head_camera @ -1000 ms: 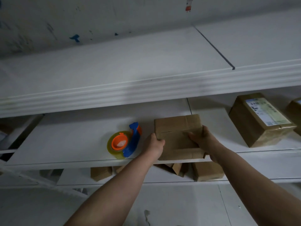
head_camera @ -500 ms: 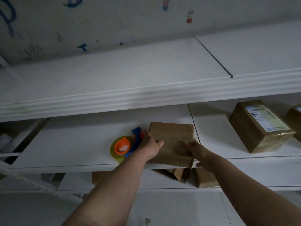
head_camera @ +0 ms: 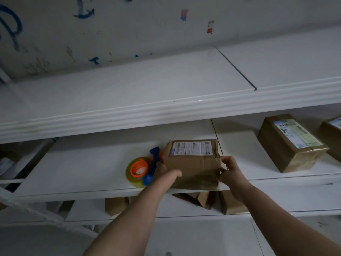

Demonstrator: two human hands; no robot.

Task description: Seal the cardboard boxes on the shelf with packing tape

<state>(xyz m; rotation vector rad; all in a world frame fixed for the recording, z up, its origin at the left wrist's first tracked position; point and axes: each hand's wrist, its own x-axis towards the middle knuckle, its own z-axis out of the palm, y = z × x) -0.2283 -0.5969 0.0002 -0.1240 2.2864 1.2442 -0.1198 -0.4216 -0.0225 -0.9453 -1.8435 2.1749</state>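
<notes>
One head-worn wide-angle view looks forward and slightly down at a white shelf unit point(head_camera: 129, 191), close enough that both forearms enter from the bottom edge. The wall point(head_camera: 129, 24) fills the top of the frame, the middle shelf crosses the centre, and straight edges bow outward.

The cardboard box point(head_camera: 193, 167) is matt brown paperboard, creased along its front, with glossy clear tape bands catching light and a smooth white paper label point(head_camera: 191, 148) on top. The tape dispenser point(head_camera: 143, 169) is shiny moulded plastic, blue and orange, around a translucent yellowish tape roll. The shelf point(head_camera: 83, 169) looks like smooth white painted board with a slight sheen. The second box point(head_camera: 291, 143) is tape-wrapped and glossy. The wall point(head_camera: 129, 30) is matt, scuffed and paint-marked.
</notes>
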